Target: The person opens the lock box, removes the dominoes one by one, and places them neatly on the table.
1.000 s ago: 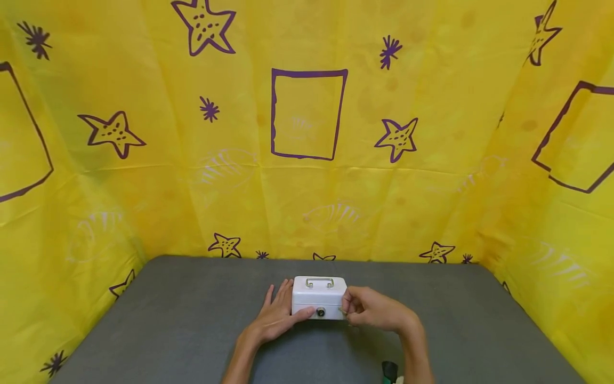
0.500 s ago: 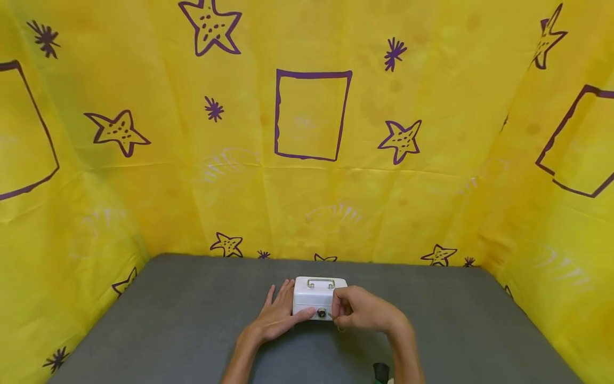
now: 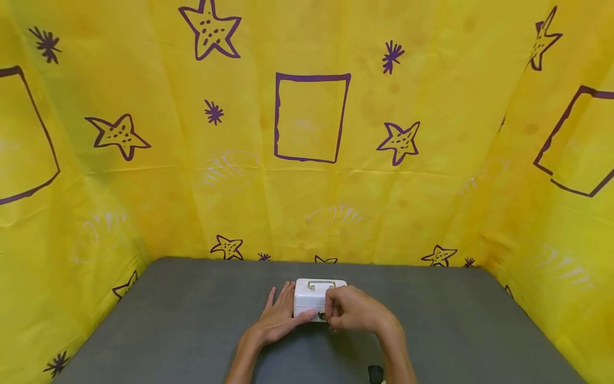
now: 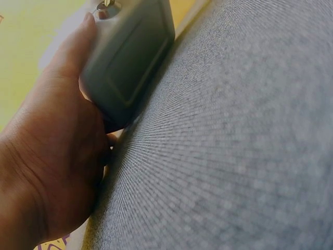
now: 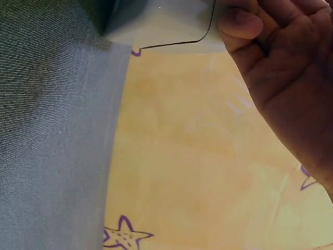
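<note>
Head view: a white box (image 3: 308,300) sits on a grey table (image 3: 192,320), at 6 o'clock from the middle of the scene, its lid down, the handle (image 3: 322,282) towards 12 o'clock on top and the round lock (image 3: 322,316) at 6 o'clock on the front. The left hand (image 3: 275,322) lies at 8 o'clock from the box, fingers straight along its side and parted from the thumb (image 3: 304,318), which lies across the front, its tip just beside the lock. The right hand (image 3: 357,311) reaches in from 4 o'clock, thumb and forefinger drawn together at the lock in a pinch on a small gold piece (image 4: 107,2) (seemingly a key, mostly hidden by the fingertips); how far it sits in the lock cannot be told. In the left wrist view, the box's underside, with a recessed panel, faces the camera at 12 o'clock; in the right wrist view, part of the box appears at 12 o'clock, partly cropped. A dark object (image 3: 376,374) lies at 5 o'clock from the box, cut off below. Beyond the table hangs a yellow curtain (image 3: 288,213) with purple stars (image 3: 399,143).
</note>
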Demonstrator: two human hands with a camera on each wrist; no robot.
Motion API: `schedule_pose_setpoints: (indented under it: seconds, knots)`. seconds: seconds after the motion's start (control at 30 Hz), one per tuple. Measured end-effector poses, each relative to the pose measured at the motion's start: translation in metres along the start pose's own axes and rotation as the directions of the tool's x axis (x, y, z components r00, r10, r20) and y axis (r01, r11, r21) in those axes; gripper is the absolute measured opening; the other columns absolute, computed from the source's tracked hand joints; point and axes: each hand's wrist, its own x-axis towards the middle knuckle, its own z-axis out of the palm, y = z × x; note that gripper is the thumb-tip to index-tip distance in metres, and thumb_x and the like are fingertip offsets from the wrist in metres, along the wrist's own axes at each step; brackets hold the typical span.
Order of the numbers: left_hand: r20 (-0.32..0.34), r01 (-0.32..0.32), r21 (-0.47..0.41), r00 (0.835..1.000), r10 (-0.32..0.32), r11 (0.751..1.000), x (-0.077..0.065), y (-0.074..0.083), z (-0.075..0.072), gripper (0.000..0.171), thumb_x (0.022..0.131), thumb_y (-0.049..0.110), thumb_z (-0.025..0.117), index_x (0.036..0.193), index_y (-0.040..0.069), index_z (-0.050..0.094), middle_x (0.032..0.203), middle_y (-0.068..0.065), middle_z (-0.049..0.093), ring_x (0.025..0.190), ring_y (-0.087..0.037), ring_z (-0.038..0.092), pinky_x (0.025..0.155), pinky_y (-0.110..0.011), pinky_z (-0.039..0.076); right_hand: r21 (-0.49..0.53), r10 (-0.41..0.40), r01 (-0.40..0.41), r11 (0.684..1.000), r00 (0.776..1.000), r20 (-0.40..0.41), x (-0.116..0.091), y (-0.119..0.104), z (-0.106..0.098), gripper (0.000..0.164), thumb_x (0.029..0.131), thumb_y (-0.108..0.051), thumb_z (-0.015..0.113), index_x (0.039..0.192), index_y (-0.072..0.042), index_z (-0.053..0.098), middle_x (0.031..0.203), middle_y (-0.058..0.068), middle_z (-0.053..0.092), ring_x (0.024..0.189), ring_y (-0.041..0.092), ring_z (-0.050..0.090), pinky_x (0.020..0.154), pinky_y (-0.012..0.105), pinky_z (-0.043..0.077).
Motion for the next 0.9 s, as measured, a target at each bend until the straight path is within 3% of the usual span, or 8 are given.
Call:
schedule_pose_setpoints:
  seconds: [0.17,0.4,0.63,0.73,0.9]
  knots:
    - [0.000,0.009,0.013,1.000,-0.009,1.000,0.000,0.000,0.000,0.106,0.096,0.072,0.052,0.165,-0.001,0.019,0.173,-0.024,0.021,0.165,-0.039,0.013,0.132,-0.061,-0.004,-0.052,-0.015,0.013,0.999,0.999,-0.040,0.002,-0.003,0.001,0.018,0.080,0.004,0.072,0.081,-0.012,0.063,0.069,-0.009,0.061,0.060,-0.004,0.049,0.059,0.018,0.046]
    - [-0.003,-0.002,0.004,1.000,0.002,1.000,0.000,-0.003,0.002,0.107,0.096,0.072,0.053,0.164,-0.004,0.020,0.172,-0.027,0.022,0.163,-0.043,0.015,0.131,-0.064,-0.002,-0.088,-0.010,0.004,0.996,0.998,-0.065,0.004,-0.006,0.003,0.017,0.079,0.002,0.073,0.080,-0.012,0.063,0.067,-0.011,0.056,0.060,-0.003,0.046,0.058,0.018,0.043]
    - [-0.021,-0.004,0.031,1.000,0.005,0.999,0.005,-0.011,0.007,0.104,0.097,0.070,0.054,0.165,-0.001,0.021,0.173,-0.023,0.022,0.165,-0.037,0.014,0.132,-0.062,-0.003,0.096,-0.022,0.022,0.995,1.000,0.006,0.006,-0.008,0.007,0.015,0.089,-0.004,0.079,0.087,-0.007,0.064,0.065,0.002,0.071,0.053,0.000,0.058,0.053,0.019,0.050]
    - [-0.018,-0.007,0.036,1.000,0.008,0.999,0.005,-0.012,0.008,0.103,0.097,0.070,0.054,0.165,-0.001,0.022,0.173,-0.023,0.023,0.165,-0.037,0.014,0.132,-0.062,-0.003,0.159,-0.024,0.019,0.987,0.999,0.028,0.006,-0.009,0.008,0.017,0.089,-0.006,0.081,0.089,-0.005,0.064,0.067,0.008,0.073,0.052,0.010,0.064,0.051,0.021,0.051]
    - [-0.012,-0.006,0.042,1.000,0.007,0.999,0.004,-0.011,0.006,0.103,0.097,0.070,0.053,0.165,-0.001,0.021,0.173,-0.022,0.023,0.165,-0.037,0.013,0.132,-0.062,-0.003,0.177,-0.020,0.013,0.984,0.999,0.035,0.006,-0.009,0.009,0.018,0.089,-0.007,0.082,0.090,-0.005,0.064,0.069,0.010,0.075,0.056,0.028,0.070,0.052,0.021,0.053]
